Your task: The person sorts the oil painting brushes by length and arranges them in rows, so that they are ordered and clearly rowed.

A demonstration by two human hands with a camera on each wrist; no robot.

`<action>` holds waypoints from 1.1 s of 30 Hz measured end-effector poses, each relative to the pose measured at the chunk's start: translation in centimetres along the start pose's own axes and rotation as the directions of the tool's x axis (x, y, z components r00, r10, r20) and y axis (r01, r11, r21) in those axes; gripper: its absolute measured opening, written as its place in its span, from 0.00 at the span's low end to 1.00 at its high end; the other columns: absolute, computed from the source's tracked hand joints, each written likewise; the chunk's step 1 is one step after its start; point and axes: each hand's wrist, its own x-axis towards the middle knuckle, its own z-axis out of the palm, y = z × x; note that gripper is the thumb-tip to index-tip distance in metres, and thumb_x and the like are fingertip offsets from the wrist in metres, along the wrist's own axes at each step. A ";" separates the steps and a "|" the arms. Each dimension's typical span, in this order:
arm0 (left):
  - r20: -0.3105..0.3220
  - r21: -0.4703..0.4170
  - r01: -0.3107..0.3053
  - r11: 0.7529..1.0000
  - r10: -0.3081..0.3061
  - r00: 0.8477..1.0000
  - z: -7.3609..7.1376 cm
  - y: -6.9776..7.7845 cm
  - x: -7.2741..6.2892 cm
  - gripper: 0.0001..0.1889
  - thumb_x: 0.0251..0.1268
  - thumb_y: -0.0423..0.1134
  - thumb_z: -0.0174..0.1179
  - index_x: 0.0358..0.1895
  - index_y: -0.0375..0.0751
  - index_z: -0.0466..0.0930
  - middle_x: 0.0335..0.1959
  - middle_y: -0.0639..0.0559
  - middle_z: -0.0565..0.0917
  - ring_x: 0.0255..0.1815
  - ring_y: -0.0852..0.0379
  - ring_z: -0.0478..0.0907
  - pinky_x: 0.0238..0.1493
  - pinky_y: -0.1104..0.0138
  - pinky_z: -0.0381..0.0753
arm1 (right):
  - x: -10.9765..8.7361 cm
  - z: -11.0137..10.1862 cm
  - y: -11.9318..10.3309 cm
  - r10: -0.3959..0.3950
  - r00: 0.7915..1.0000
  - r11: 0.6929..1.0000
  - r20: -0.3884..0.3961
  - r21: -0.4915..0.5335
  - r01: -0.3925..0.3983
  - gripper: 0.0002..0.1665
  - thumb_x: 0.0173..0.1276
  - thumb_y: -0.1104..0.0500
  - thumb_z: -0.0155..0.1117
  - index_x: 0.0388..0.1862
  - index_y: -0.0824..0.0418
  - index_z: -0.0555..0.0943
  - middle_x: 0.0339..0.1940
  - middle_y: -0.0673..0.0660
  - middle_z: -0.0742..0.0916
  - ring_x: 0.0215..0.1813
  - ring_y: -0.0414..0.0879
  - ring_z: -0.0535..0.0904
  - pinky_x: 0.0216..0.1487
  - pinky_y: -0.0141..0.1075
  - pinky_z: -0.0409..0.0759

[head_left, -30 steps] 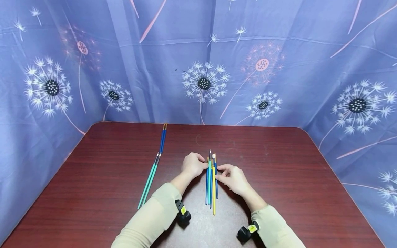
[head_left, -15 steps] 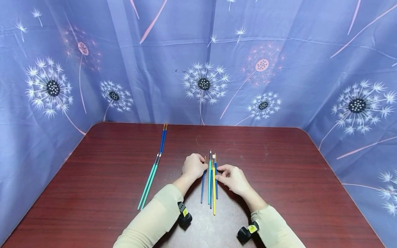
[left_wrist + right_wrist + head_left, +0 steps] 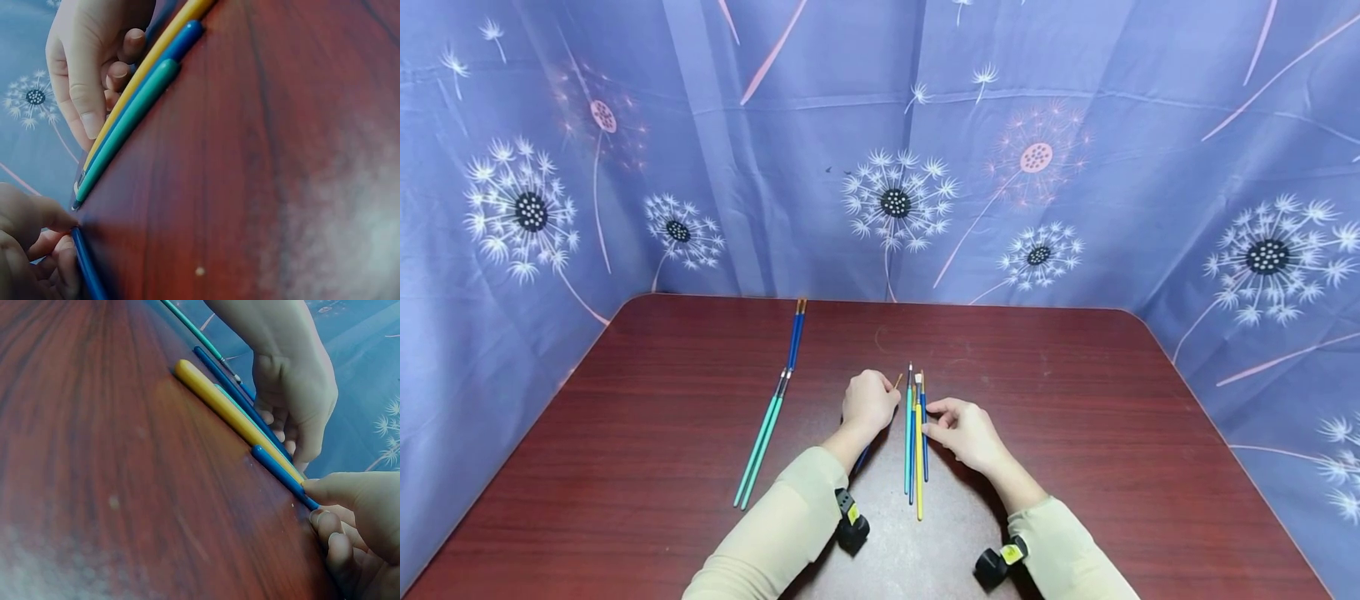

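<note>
Around, on the dark red bench point(image 3: 1037, 400): at left, two blue brushes point(image 3: 798, 335) at the back, with two green brushes point(image 3: 763, 450) just nearer in line. Beyond, a blue dandelion-print curtain point(image 3: 805, 167). Close on the right of the held brush, and in the way on that side: a narrow bundle of four, side by side, left to right one green brush point(image 3: 907, 442), one inner blue brush point(image 3: 912, 471), one yellow brush point(image 3: 919, 475), one outer blue brush point(image 3: 925, 458).

Count: nine brushes; five blue, three green, one yellow.

Pinched in thumb and fingers of the left hand point(image 3: 868, 402): the held blue brush point(image 3: 86, 259), located between left-hand group and bundle, apart from both. Long axis slanted; bristles away from the person and rightward, handle end back toward near left. Cannot tell whether flat or lifted; middle hidden by hand.

At the bundle's right edge, right hand point(image 3: 964, 433): pinching the outer blue brush.
</note>
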 end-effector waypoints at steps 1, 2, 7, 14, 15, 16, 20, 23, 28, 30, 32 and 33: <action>-0.004 0.001 -0.002 1.000 0.002 1.000 0.0 0.0 0.0 0.04 0.54 0.40 0.63 0.24 0.48 0.84 0.28 0.52 0.86 0.34 0.51 0.83 0.34 0.58 0.80 | 0.0 0.0 0.0 -0.002 1.000 1.000 0.001 0.002 0.002 0.17 0.58 0.58 0.70 0.46 0.62 0.82 0.19 0.49 0.80 0.13 0.41 0.70 0.13 0.33 0.74; -0.006 0.003 -0.003 1.000 0.003 1.000 0.0 0.0 0.0 0.05 0.54 0.40 0.63 0.23 0.48 0.84 0.28 0.52 0.86 0.35 0.50 0.83 0.34 0.58 0.80 | 0.0 0.0 0.0 -0.003 1.000 1.000 0.002 0.003 0.003 0.17 0.58 0.58 0.70 0.46 0.62 0.82 0.19 0.49 0.80 0.14 0.41 0.70 0.13 0.33 0.74; -0.016 0.014 -0.006 1.000 0.006 1.000 0.1 -0.1 0.1 0.04 0.54 0.41 0.63 0.24 0.48 0.83 0.29 0.51 0.85 0.35 0.50 0.83 0.33 0.57 0.80 | -0.1 0.0 -0.1 -0.002 1.000 1.000 0.000 0.002 0.002 0.17 0.58 0.58 0.70 0.46 0.62 0.82 0.19 0.49 0.80 0.13 0.40 0.70 0.13 0.33 0.74; -0.027 0.026 0.020 0.999 -0.019 0.999 0.6 0.2 0.4 0.08 0.57 0.47 0.65 0.30 0.48 0.83 0.33 0.51 0.83 0.35 0.50 0.82 0.32 0.57 0.79 | -0.1 0.1 -0.1 -0.004 1.000 1.000 0.002 -0.004 0.004 0.18 0.58 0.58 0.70 0.47 0.63 0.81 0.19 0.49 0.80 0.13 0.40 0.71 0.13 0.33 0.74; -0.028 0.024 0.024 0.999 -0.024 0.999 0.7 0.3 0.4 0.08 0.57 0.48 0.65 0.31 0.48 0.83 0.33 0.51 0.83 0.36 0.50 0.82 0.33 0.57 0.79 | -0.1 0.1 -0.1 -0.003 1.000 1.000 0.001 -0.002 0.003 0.18 0.58 0.58 0.70 0.46 0.63 0.82 0.19 0.49 0.80 0.13 0.40 0.71 0.13 0.33 0.74; -0.033 0.025 0.026 0.999 -0.025 0.999 0.7 0.3 0.5 0.08 0.57 0.47 0.65 0.31 0.49 0.83 0.34 0.51 0.83 0.36 0.50 0.82 0.34 0.57 0.79 | -0.1 0.1 -0.1 -0.003 1.000 1.000 0.001 -0.001 0.003 0.18 0.58 0.58 0.70 0.46 0.63 0.82 0.19 0.49 0.80 0.13 0.40 0.71 0.13 0.33 0.74; -0.044 0.023 0.025 0.999 -0.024 0.999 0.9 0.4 0.6 0.05 0.58 0.44 0.64 0.31 0.49 0.84 0.33 0.51 0.84 0.36 0.51 0.82 0.35 0.57 0.80 | -0.1 0.1 -0.1 -0.004 1.000 1.000 0.004 0.001 0.004 0.17 0.58 0.58 0.69 0.46 0.63 0.81 0.19 0.49 0.80 0.13 0.40 0.70 0.13 0.33 0.74; -0.053 0.032 0.016 0.999 -0.015 0.998 0.9 0.5 0.7 0.04 0.58 0.42 0.62 0.29 0.49 0.84 0.32 0.51 0.84 0.35 0.51 0.82 0.33 0.57 0.80 | -0.1 0.0 -0.2 -0.004 1.000 1.000 0.005 -0.001 0.004 0.18 0.58 0.58 0.69 0.46 0.63 0.81 0.19 0.49 0.80 0.13 0.40 0.70 0.13 0.33 0.74; -0.057 0.034 0.018 0.999 -0.016 0.998 1.0 0.5 0.9 0.05 0.58 0.41 0.61 0.28 0.48 0.85 0.32 0.51 0.85 0.34 0.52 0.83 0.33 0.58 0.80 | -0.1 0.0 -0.3 0.005 1.000 1.000 0.003 -0.003 -0.005 0.17 0.58 0.58 0.70 0.46 0.63 0.82 0.19 0.49 0.80 0.13 0.40 0.70 0.13 0.33 0.73; -0.052 0.027 0.027 0.999 -0.026 0.998 1.0 0.5 0.9 0.06 0.58 0.41 0.60 0.28 0.48 0.85 0.31 0.52 0.85 0.34 0.52 0.83 0.33 0.58 0.80 | -0.1 0.0 -0.3 0.009 1.000 1.000 0.004 -0.004 -0.009 0.18 0.58 0.58 0.70 0.47 0.62 0.82 0.20 0.50 0.80 0.13 0.40 0.70 0.13 0.33 0.73; -0.047 0.015 0.038 0.999 -0.037 0.998 0.9 0.5 0.9 0.06 0.58 0.41 0.60 0.27 0.48 0.85 0.31 0.52 0.85 0.34 0.52 0.83 0.32 0.58 0.80 | -0.1 0.0 -0.3 0.012 1.000 1.000 0.006 -0.005 -0.012 0.17 0.58 0.58 0.69 0.47 0.62 0.82 0.20 0.50 0.80 0.13 0.41 0.70 0.13 0.33 0.73; -0.045 0.009 0.044 0.999 -0.043 0.998 0.9 0.5 0.9 0.07 0.58 0.41 0.60 0.27 0.48 0.85 0.31 0.52 0.85 0.33 0.52 0.83 0.33 0.57 0.80 | -0.1 0.0 -0.3 0.012 1.000 1.000 0.006 -0.006 -0.012 0.17 0.58 0.58 0.69 0.47 0.62 0.82 0.20 0.50 0.80 0.13 0.41 0.70 0.13 0.33 0.73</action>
